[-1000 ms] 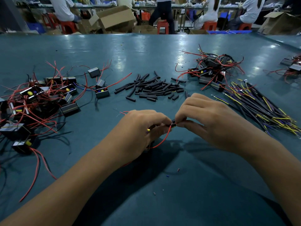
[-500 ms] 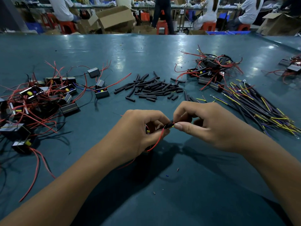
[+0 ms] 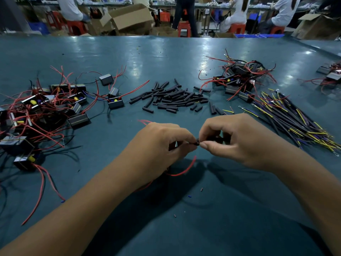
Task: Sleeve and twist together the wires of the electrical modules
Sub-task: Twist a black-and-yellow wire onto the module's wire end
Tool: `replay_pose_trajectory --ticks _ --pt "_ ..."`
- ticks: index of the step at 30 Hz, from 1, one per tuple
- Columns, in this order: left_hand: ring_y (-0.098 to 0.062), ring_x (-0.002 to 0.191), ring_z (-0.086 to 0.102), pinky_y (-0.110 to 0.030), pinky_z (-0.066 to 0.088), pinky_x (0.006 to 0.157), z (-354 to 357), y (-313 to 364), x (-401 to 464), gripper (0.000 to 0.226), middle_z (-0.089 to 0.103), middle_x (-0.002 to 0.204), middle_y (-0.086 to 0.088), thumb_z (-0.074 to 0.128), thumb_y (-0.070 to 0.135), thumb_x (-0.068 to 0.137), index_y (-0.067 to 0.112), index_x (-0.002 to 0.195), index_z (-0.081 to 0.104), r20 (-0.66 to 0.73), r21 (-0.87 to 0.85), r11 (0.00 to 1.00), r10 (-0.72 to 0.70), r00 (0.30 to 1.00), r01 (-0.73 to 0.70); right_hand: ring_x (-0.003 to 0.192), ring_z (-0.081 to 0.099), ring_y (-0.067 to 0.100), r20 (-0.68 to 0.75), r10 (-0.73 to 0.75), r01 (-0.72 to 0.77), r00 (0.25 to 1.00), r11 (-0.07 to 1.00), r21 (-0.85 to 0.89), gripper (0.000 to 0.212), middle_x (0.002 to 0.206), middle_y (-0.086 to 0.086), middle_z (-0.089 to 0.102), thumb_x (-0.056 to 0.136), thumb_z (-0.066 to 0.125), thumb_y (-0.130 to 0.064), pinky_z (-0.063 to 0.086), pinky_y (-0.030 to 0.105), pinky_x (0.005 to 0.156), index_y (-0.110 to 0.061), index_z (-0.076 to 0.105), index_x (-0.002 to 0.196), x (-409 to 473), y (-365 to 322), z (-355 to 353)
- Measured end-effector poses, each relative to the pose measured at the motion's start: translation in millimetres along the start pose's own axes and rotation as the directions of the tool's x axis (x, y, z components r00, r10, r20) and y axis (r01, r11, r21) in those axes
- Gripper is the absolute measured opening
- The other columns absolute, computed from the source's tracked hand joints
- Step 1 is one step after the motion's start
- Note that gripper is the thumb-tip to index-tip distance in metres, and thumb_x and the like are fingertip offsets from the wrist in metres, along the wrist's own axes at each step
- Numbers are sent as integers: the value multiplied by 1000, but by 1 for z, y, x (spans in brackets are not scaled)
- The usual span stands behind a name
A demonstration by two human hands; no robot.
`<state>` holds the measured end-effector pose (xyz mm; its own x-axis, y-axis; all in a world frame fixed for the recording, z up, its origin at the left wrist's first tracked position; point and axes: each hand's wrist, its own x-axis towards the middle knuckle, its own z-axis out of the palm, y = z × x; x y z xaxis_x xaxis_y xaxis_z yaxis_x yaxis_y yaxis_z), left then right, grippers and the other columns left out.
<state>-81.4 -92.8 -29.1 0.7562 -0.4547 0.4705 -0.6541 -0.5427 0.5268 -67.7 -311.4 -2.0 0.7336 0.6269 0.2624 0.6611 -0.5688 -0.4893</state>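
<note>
My left hand [image 3: 162,145] and my right hand [image 3: 238,139] meet fingertip to fingertip over the middle of the teal table [image 3: 203,218]. Between them sits a short black sleeve [image 3: 197,142], pinched by my right thumb and forefinger. My left hand grips a red wire [image 3: 186,169] that loops down beneath it; the module it belongs to is hidden under that hand. A pile of loose black sleeves [image 3: 173,98] lies just beyond the hands.
Unfinished modules with red wires [image 3: 42,111] crowd the left side. Another heap of modules [image 3: 239,80] lies at the back right, with a bundle of black, yellow and purple wires [image 3: 291,119] beside it. Small wire scraps [image 3: 201,189] dot the near table. People sit at benches behind.
Both hands have shifted slightly right and closer together. The red wire loop now hangs lower under my left hand, and the yellow part seen in that hand is hidden.
</note>
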Motion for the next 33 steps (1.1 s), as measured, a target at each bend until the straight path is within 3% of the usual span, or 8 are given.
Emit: replay_pose_trajectory --ticks 4,9,15,19,21,25,28,33 --pt "-21 69 62 -41 50 65 -1 -2 1 8 69 76 1 72 24 89 19 92 77 35 48 999 9 999 -10 66 54 4 -7 6 -6 1000 1000 -29 9 71 -10 63 87 72 -12 36 8 62 -19 67 84 1 0 4" --pt "-20 65 59 -28 37 65 0 3 -1 18 71 76 8 68 34 85 18 92 70 -68 175 985 22 997 -9 63 55 5 -87 44 -35 995 994 101 9 70 -9 63 88 72 -13 38 9 61 -19 67 84 2 2 7" --pt "-21 64 62 -42 49 65 0 5 0 16 68 74 9 67 32 89 17 88 72 -86 90 996 10 996 -2 62 55 4 -104 30 -22 994 997 77 6 75 -14 64 90 67 -20 36 8 59 -25 66 90 0 1 4" --pt "-25 67 61 -45 49 63 4 6 0 23 65 76 4 61 33 92 14 90 73 -68 80 997 2 998 4 71 63 15 -110 38 -34 993 999 38 18 86 -18 69 91 68 -25 47 29 64 -31 55 102 -1 0 3" --pt "-26 67 59 -45 48 62 6 6 -1 24 64 75 3 59 33 93 12 90 72 -78 96 995 4 997 3 75 65 16 -110 35 -33 993 999 26 16 88 -17 68 92 63 -25 48 33 67 -31 53 104 -1 -1 4" --pt "-19 68 56 -41 49 66 8 7 -2 12 62 76 14 72 27 91 17 94 65 -116 50 996 -71 991 77 88 67 9 -102 45 -41 994 998 38 17 90 -17 69 95 61 -15 49 21 73 -26 55 107 0 0 4" --pt "-8 66 51 -34 46 65 6 9 -2 17 59 74 15 81 16 83 17 88 64 -122 37 996 -81 989 86 90 66 7 -113 76 -69 991 996 63 17 90 -15 70 94 64 -16 44 8 69 -22 57 107 0 -1 3" --pt "-8 67 52 -25 41 64 5 10 -1 2 65 75 4 75 14 88 11 88 75 -146 59 996 -57 988 66 79 64 10 -123 102 -91 987 991 94 15 86 -21 70 93 66 -22 43 15 59 -26 57 104 1 -2 2"
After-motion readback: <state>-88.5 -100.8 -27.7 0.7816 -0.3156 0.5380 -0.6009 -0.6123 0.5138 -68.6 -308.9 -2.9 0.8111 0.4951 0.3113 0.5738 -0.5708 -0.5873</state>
